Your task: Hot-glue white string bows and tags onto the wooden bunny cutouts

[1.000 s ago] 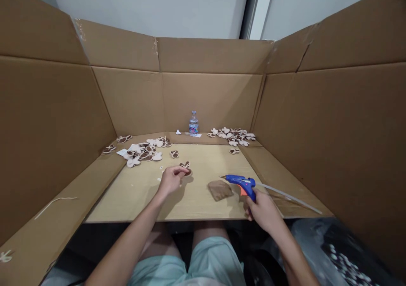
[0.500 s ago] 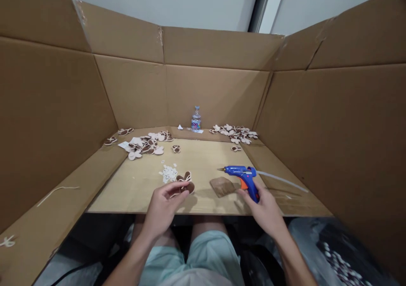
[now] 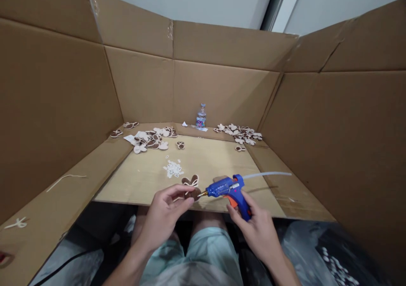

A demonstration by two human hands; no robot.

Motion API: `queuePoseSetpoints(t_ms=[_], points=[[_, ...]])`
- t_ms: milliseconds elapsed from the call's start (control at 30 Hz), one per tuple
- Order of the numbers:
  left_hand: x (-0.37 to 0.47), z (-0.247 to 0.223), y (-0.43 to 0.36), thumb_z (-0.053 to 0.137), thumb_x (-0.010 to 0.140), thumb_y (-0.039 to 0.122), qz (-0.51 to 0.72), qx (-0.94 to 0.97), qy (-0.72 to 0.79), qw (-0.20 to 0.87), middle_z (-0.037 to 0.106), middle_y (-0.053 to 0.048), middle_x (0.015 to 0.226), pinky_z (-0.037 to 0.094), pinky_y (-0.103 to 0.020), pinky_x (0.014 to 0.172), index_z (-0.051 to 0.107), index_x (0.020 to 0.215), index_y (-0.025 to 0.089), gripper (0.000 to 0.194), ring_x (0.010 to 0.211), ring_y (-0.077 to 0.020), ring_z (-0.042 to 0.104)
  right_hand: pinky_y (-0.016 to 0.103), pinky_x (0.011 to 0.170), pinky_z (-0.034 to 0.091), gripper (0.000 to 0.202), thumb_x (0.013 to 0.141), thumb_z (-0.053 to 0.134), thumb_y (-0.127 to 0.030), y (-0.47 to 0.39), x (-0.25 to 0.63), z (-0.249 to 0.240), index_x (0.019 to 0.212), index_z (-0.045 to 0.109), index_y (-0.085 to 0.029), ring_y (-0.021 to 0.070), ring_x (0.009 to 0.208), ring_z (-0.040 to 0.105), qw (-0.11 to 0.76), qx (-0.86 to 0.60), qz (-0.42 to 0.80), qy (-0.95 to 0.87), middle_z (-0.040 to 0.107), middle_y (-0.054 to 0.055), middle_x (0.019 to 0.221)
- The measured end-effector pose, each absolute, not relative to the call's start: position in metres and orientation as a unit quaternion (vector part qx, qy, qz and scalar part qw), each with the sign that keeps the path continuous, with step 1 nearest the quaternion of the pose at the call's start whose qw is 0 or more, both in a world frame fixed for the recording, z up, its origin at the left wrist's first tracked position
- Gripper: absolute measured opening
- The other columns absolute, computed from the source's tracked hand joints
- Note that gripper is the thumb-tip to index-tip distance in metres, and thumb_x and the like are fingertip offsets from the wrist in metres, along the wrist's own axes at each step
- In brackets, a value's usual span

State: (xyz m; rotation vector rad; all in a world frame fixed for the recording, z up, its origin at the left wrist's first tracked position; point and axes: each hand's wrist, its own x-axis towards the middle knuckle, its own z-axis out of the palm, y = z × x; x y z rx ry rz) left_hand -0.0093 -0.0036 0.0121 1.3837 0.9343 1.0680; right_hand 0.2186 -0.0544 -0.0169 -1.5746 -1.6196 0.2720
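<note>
Between the thumb and fingers of my left hand [image 3: 169, 212] is a brown bunny-shaped cutout [image 3: 191, 184] with a cream string bow, held over the front of the board. My right hand [image 3: 255, 222] is wrapped round the handle of a blue glue gun [image 3: 226, 188] with an orange trigger. Its metal nozzle points left and meets the brown cutout, or hovers just over it; I cannot tell which. A clear glue stick [image 3: 269, 174] sticks out of the gun's back. Just beyond my left hand lies a heap of small white pieces [image 3: 173, 169].
Brown and white cutouts lie in a left pile [image 3: 150, 140] and a right pile [image 3: 242, 133]. A water bottle [image 3: 201, 116] stands at the back. Cardboard walls [image 3: 225, 87] enclose the board [image 3: 218, 155]. A brown patch [image 3: 220, 178] lies partly behind the gun.
The glue gun has moved left and towards me, bringing its nozzle to the cutout in my left hand. It now covers most of the brown patch. The camera view has shifted slightly.
</note>
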Motion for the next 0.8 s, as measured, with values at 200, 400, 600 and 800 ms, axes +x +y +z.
queuePoseSetpoints(t_ms=[200,400,600,800], points=[[-0.014,0.015,-0.008,0.07,0.079,0.028,0.445,0.591,0.399,0.541,0.073,-0.002,0.096,0.049,-0.024,0.083,0.071,0.094,0.023,0.016,0.092,-0.0163,0.065,0.02,0.06,0.049,0.034,0.086,0.056,-0.042,-0.057,0.216,-0.013,0.103,0.064,-0.014,0.0163,0.066,0.063,0.429,-0.62,0.088,-0.651,0.07,0.004,0.078],[-0.018,0.014,-0.011,0.07,0.08,0.03,0.437,0.594,0.41,0.537,0.072,0.0,0.095,0.047,-0.021,0.082,0.071,0.095,0.025,0.017,0.09,-0.0138,0.064,0.018,0.059,0.049,0.031,0.087,0.056,-0.039,-0.061,0.213,-0.006,0.102,0.065,-0.014,0.0149,0.062,0.063,0.443,-0.609,0.067,-0.654,0.07,0.003,0.075],[-0.02,0.012,-0.011,0.07,0.08,0.032,0.435,0.592,0.414,0.538,0.071,0.0,0.096,0.046,-0.022,0.079,0.07,0.097,0.025,0.018,0.089,-0.0139,0.063,0.018,0.059,0.049,0.029,0.086,0.057,-0.036,-0.062,0.213,-0.004,0.102,0.066,-0.013,0.0144,0.061,0.063,0.455,-0.598,0.059,-0.657,0.07,0.003,0.075],[-0.021,0.015,-0.014,0.069,0.08,0.032,0.437,0.594,0.415,0.533,0.071,-0.002,0.095,0.047,-0.025,0.082,0.071,0.096,0.023,0.019,0.09,-0.0166,0.063,0.019,0.06,0.05,0.03,0.086,0.056,-0.037,-0.064,0.213,-0.005,0.103,0.067,-0.014,0.0153,0.06,0.064,0.454,-0.607,0.06,-0.65,0.071,0.003,0.077]])
